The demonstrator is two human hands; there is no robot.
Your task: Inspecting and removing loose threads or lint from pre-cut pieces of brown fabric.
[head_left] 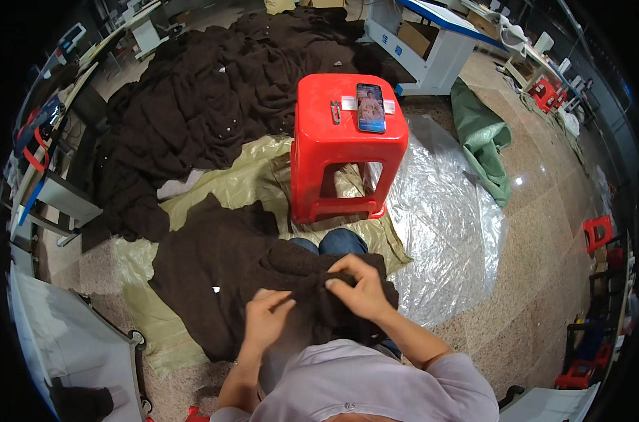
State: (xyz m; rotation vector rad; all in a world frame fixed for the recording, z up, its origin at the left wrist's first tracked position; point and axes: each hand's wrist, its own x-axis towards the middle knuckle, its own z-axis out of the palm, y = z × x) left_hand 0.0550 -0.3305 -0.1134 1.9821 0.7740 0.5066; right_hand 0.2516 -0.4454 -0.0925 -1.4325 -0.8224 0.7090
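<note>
A: What is nearest the camera?

B: A seated person in a pale shirt works a dark brown garment (221, 274) draped over the lap. The right hand (358, 285) is closed, pinching a fold of the garment at its upper edge. The left hand (266, 320) lies just beside it, fingers loosely curled on the cloth; whether it grips anything cannot be told.

A: And where does the garment lie?

B: Across the knees and spilling to the person's left, onto a yellow-green sheet (193, 204) spread over the floor.

A: Beyond the knees?

B: A red stool (347, 148) stands on the sheet's far edge. On its seat lie a phone (371, 107), near the right edge, and small snips (335, 110) near the middle. A clear plastic sheet (446, 225) covers the floor to the stool's right.

A: Farther still?

B: A large heap of brown cloth (214, 91) fills the floor behind the stool. A green bag (484, 141) lies to the right, near a white-and-blue table (432, 35). More red stools (597, 232) stand at the far right.
</note>
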